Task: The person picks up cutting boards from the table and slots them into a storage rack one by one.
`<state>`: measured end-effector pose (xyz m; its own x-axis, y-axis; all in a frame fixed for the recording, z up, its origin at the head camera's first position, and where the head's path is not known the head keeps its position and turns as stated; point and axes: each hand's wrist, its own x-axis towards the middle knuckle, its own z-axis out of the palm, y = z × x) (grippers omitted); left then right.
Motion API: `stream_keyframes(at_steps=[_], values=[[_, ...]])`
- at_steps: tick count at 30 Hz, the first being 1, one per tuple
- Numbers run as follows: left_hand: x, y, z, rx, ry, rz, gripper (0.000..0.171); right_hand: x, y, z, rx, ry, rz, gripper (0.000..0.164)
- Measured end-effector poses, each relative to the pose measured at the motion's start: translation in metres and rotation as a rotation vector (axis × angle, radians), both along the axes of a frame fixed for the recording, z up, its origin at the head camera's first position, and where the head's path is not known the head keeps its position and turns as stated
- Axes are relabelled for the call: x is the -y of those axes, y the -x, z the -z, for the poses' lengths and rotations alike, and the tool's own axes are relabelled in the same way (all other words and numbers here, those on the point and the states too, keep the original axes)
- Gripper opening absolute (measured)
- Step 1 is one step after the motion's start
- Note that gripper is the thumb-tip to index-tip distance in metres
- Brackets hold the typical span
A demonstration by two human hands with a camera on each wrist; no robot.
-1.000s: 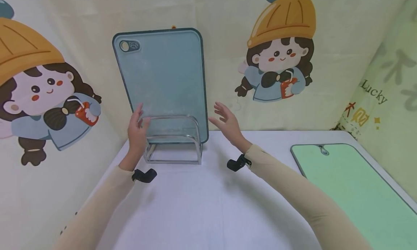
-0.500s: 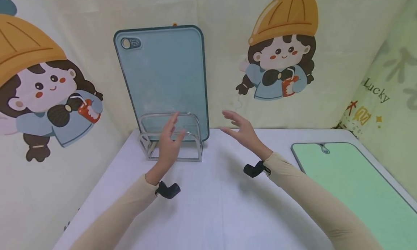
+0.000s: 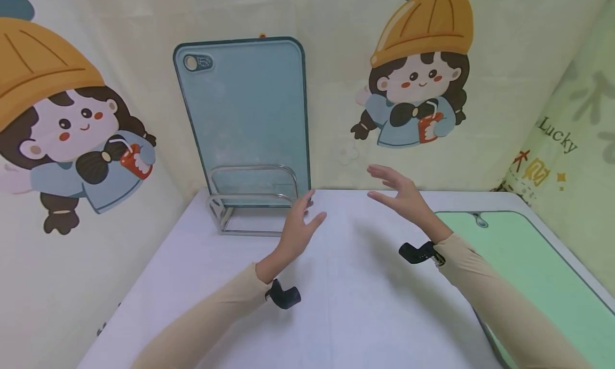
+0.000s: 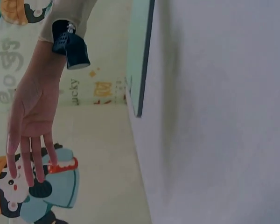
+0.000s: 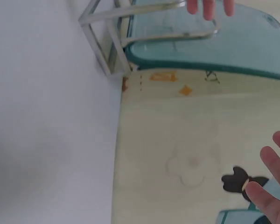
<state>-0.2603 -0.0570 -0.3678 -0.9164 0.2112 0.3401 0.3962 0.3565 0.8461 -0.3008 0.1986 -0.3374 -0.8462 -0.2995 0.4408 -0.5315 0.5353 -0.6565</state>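
Note:
A blue cutting board [image 3: 250, 107] stands upright, leaning slightly back, in a silver metal rack [image 3: 250, 233] at the back left of the table. My left hand [image 3: 295, 233] is empty, fingers extended, and overlaps the rack's right front corner in the head view. To its right, my right hand [image 3: 402, 197] hovers over the table with fingers spread and nothing in it. Flat on the table at the right lies a green cutting board [image 3: 533, 262], partly covered by my right sleeve. The left wrist view shows my right hand [image 4: 37, 107] with its palm empty.
The white table [image 3: 355, 315] reaches back to a cloth backdrop [image 3: 331, 91] printed with cartoon figures. A side cloth [image 3: 576, 161] with lettering hangs along the right. Each wrist carries a small black camera [image 3: 283, 294].
Both hands have moved right, away from the blue cutting board. The left hand has crossed in front of the rack, and the right sleeve now overlaps the green cutting board. Board and rack stay put.

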Motion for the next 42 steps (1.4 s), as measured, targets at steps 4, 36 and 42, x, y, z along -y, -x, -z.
stream_keyframes(at_steps=[4, 36, 42], values=[[-0.023, -0.004, 0.007, 0.158, -0.017, 0.089, 0.06, -0.022, -0.002, 0.0, 0.02, -0.072, 0.012, 0.06], [-0.184, -0.003, 0.043, 0.92, -0.451, 0.29, 0.04, -0.248, -0.031, 0.026, 0.471, -0.233, 0.103, 0.024], [-0.208, -0.013, 0.05, 0.991, -0.504, 0.264, 0.034, -0.289, -0.036, 0.04, 0.531, -0.209, 0.179, 0.017]])
